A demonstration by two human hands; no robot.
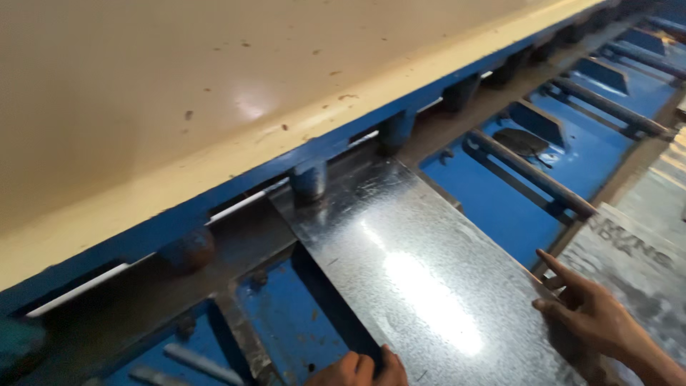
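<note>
One galvanized metal sheet point(421, 279) is lying flat on the blue machine bed point(493, 207), its far edge sitting under the cream-coloured guard point(214, 93), beside one of five visible hold-down cylinders point(309, 180). Your left hand point(364, 369) is curling over the sheet's near left edge, fingers bent. Your right hand point(589, 311) is resting open at the right edge, fingers extended, touching but not gripping. Three support bars point(532, 174) are lying to the right.

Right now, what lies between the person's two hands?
In the head view, only the shiny metal sheet spans the stretch between the left hand at its near left edge and the right hand on its right edge.
</note>
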